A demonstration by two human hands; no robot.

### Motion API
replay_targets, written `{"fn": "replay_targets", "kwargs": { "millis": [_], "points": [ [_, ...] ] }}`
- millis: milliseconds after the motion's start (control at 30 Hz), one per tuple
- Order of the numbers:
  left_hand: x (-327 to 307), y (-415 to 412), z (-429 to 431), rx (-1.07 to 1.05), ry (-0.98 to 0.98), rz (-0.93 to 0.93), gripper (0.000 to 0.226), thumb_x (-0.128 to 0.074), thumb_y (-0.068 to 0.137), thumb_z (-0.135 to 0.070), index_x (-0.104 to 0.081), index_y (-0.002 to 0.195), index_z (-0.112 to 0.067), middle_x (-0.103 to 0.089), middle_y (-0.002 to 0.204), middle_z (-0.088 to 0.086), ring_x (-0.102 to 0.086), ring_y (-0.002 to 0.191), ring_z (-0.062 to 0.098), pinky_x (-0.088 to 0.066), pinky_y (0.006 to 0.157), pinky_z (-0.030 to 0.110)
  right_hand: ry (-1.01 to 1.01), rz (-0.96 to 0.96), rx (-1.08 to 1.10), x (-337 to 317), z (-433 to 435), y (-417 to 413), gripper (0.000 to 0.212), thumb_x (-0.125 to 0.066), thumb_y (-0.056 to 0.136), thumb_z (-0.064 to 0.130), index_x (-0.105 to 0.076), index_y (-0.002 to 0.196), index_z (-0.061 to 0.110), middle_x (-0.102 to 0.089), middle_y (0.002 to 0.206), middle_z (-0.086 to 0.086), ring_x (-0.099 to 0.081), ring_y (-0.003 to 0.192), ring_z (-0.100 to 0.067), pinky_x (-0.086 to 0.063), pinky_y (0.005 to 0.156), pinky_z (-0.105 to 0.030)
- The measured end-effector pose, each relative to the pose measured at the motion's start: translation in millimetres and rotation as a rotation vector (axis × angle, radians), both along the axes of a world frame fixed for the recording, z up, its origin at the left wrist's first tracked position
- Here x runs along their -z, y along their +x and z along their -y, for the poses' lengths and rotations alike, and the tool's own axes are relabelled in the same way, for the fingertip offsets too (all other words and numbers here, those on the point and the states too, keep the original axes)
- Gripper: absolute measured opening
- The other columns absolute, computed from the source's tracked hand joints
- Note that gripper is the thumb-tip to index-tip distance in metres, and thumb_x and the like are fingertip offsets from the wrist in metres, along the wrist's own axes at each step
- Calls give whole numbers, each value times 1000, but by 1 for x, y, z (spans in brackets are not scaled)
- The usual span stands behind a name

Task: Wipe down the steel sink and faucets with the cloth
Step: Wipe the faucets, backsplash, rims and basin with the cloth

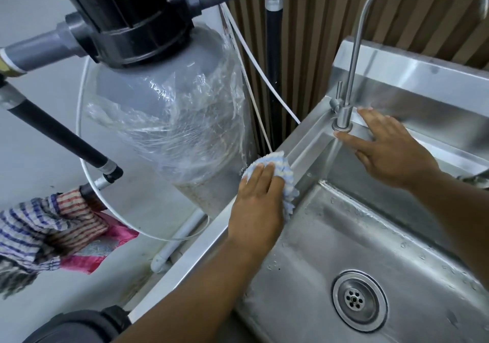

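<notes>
The steel sink (312, 141) fills the lower right, its basin wet with droplets around the round drain (359, 300). My left hand (255, 205) lies flat with straight fingers on a blue-and-white cloth (280, 168), pressing it onto the sink's left rim. A slim gooseneck faucet (353, 73) rises from the back left corner of the rim. My right hand (389, 147) rests open on the rim just beside the faucet's base, thumb near the base ring.
A grey filter tank (169, 120) wrapped in clear plastic stands just left of the sink, with black and grey pipes (60, 133) and white tubing around it. Striped and pink rags (53, 231) hang at the left. A ribbed wooden wall (317, 25) is behind.
</notes>
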State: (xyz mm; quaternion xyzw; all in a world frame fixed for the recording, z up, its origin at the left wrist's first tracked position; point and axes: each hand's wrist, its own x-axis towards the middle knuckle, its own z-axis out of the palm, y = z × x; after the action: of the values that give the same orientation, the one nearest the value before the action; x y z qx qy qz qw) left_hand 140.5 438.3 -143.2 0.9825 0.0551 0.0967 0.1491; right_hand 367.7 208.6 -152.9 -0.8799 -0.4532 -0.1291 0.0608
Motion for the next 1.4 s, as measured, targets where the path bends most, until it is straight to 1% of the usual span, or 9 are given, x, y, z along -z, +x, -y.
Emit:
{"fn": "replay_targets", "kwargs": {
  "millis": [200,300,500,633,800,967,1200,1267,1400],
  "points": [
    [-15,93,34,-48,33,-92,49,-53,94,-14,-40,141,-16,-24,162,12,-14,151,30,-11,123,48,19,23,-29,1,0,3,50,-44,95,29,-55,143,29,-32,155,-29,-32,141,-48,-31,110,-56],
    [-18,118,44,-47,60,-151,49,-45,96,-11,-36,144,-19,-15,164,11,-4,152,29,-4,123,48,23,26,-35,0,-1,2,50,-49,93,26,-56,143,28,-33,154,-29,-33,140,-47,-32,109,-56],
    [1,37,29,-51,116,-49,56,-68,83,-14,-51,136,-14,-39,155,11,-30,147,31,-21,118,51,10,2,-40,-2,0,2,53,-46,92,29,-53,145,28,-32,154,-30,-31,141,-47,-31,110,-57],
    [3,-36,16,-116,123,-14,65,-70,80,-8,-51,143,-11,-41,154,11,-35,144,32,-26,116,53,0,-15,-18,-2,0,0,53,-40,95,35,-50,146,31,-31,156,-27,-29,143,-45,-29,113,-58],
    [3,4,25,-144,163,-42,60,-65,85,-15,-49,144,-10,-41,154,15,-36,143,36,-28,115,55,50,0,-24,0,0,0,49,-42,97,32,-55,143,28,-34,154,-28,-32,142,-46,-30,113,-58],
    [-7,84,48,-124,152,-167,59,-39,101,-20,-20,156,-12,-8,165,13,-2,152,32,3,121,49,62,5,-41,3,0,3,52,-39,93,31,-56,142,28,-33,154,-27,-33,142,-46,-30,113,-57],
    [-18,109,49,-25,204,-302,59,-33,103,-19,-11,158,-16,4,166,11,8,152,28,5,123,47,77,33,-40,4,-1,2,51,-38,94,29,-59,140,28,-39,151,-29,-37,139,-47,-32,111,-56],
    [-9,87,45,-37,236,-245,63,-41,101,-18,-14,158,-13,0,166,14,3,152,31,1,123,49,76,17,-44,2,-1,1,51,-40,94,28,-57,141,29,-38,152,-28,-36,140,-46,-32,112,-57],
    [7,22,34,-156,226,-83,66,-65,88,-15,-41,149,-9,-33,157,18,-28,147,36,-23,117,53,50,-15,-37,-2,0,0,56,-61,91,15,-53,144,29,-34,154,-27,-31,143,-46,-29,114,-58]
  ]
}}
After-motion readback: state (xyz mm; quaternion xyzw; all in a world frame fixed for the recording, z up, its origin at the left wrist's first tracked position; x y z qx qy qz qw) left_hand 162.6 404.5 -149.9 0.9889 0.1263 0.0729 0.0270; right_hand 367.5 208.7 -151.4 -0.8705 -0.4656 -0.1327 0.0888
